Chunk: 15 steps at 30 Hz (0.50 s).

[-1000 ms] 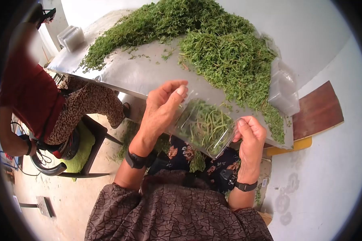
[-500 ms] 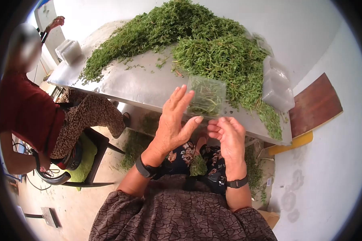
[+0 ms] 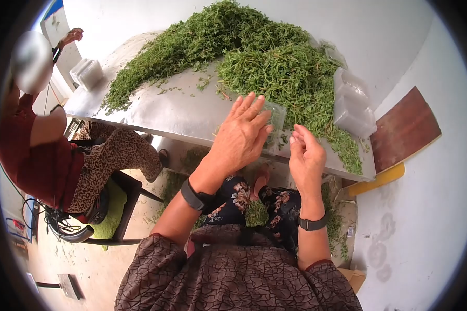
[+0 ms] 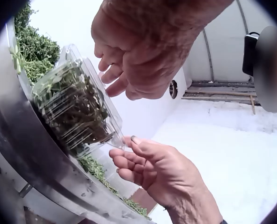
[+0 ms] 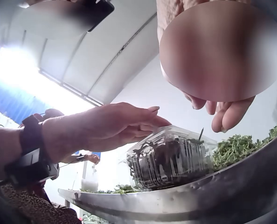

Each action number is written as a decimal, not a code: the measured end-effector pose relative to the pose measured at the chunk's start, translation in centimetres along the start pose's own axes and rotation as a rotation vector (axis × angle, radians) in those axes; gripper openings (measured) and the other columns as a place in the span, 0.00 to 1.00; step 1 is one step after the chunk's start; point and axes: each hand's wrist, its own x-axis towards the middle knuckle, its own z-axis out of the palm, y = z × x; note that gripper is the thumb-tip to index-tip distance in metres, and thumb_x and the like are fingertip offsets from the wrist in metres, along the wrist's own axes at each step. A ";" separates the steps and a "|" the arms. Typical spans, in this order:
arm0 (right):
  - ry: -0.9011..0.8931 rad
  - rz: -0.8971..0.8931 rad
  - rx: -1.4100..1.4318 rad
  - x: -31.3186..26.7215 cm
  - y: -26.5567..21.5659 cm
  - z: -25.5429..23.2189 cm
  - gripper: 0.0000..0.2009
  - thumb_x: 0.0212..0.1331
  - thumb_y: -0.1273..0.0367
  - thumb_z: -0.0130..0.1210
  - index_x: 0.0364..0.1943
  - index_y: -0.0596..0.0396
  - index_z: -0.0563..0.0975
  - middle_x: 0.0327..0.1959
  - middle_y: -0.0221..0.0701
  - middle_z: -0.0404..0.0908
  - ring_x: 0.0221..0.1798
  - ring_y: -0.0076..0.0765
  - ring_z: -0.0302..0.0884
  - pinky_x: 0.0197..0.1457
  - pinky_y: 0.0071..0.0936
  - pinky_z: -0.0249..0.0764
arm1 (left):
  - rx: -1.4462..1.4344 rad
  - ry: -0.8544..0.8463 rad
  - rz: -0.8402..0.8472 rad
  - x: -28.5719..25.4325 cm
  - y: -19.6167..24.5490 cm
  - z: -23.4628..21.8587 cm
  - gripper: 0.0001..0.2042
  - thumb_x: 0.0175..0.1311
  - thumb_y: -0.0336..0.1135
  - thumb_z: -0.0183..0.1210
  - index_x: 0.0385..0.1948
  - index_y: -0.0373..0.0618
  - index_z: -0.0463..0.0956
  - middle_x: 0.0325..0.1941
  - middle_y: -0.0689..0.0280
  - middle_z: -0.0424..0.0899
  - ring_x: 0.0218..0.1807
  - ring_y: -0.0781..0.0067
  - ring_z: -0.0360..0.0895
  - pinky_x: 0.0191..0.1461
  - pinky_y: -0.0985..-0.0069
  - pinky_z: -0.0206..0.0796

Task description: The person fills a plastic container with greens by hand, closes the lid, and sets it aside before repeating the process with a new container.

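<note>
A clear plastic box [image 3: 278, 118] of green sprigs rests at the metal table's [image 3: 166, 111] front edge, partly hidden by a hand in the head view. Its lid lies over the sprigs in the left wrist view [image 4: 75, 109]. The left hand [image 3: 238, 137], fingers extended, is over the box's left side; in the right wrist view, its fingertips are at the lid's edge. The right hand [image 3: 307, 158] is just right of the box, fingers loosely bent and nothing visible between them. Whether its thumb touches the box corner [image 4: 120, 142] is unclear.
A large heap of greens [image 3: 275, 67] covers the table's back and right. Stacked clear boxes [image 3: 354, 106] stand at the right, more [image 3: 87, 73] at the far left. A person in dark red [image 3: 41, 150] is beside a chair [image 3: 124, 207] at left.
The box has gone from between both hands, above the lap, to the table edge. The right hand has let go of it and moved right; the left hand has spread over it.
</note>
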 end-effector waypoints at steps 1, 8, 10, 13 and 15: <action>0.000 -0.001 0.001 0.2 0.1 0.1 0.11 0.55 0.75 0.56 0.43 0.61 0.77 0.33 0.40 0.82 0.33 0.38 0.80 0.38 0.29 0.75 | 0.007 -0.026 0.020 0.1 0.0 0.5 0.15 0.61 0.34 0.53 0.48 0.38 0.74 0.62 0.50 0.69 0.67 0.47 0.59 0.71 0.56 0.46; -0.066 -0.141 -0.115 0.9 1.0 0.8 0.11 0.52 0.77 0.55 0.41 0.60 0.78 0.36 0.44 0.81 0.36 0.49 0.80 0.39 0.35 0.75 | 0.070 -0.110 -0.032 -0.1 0.1 1.9 0.17 0.64 0.36 0.50 0.53 0.42 0.72 0.62 0.51 0.69 0.67 0.49 0.60 0.71 0.58 0.48; -0.081 -0.140 -0.097 0.8 0.9 0.9 0.11 0.52 0.77 0.54 0.41 0.60 0.78 0.36 0.44 0.81 0.36 0.49 0.80 0.39 0.36 0.75 | 0.067 -0.066 0.005 -0.3 -0.2 2.1 0.17 0.64 0.38 0.49 0.51 0.39 0.72 0.59 0.49 0.71 0.64 0.47 0.64 0.69 0.56 0.51; -0.100 -0.135 -0.148 0.9 0.7 1.1 0.09 0.53 0.77 0.53 0.39 0.60 0.78 0.36 0.44 0.81 0.36 0.50 0.80 0.39 0.36 0.75 | 0.076 -0.088 0.005 -0.2 -0.2 2.1 0.17 0.64 0.38 0.48 0.52 0.40 0.71 0.59 0.49 0.71 0.64 0.47 0.65 0.69 0.56 0.50; -0.077 -0.148 -0.156 0.9 0.7 1.1 0.08 0.52 0.77 0.53 0.38 0.59 0.78 0.35 0.43 0.81 0.35 0.50 0.80 0.38 0.37 0.75 | 0.078 -0.084 0.005 -0.3 -0.3 2.2 0.17 0.64 0.38 0.48 0.52 0.40 0.71 0.59 0.49 0.71 0.64 0.47 0.65 0.69 0.56 0.50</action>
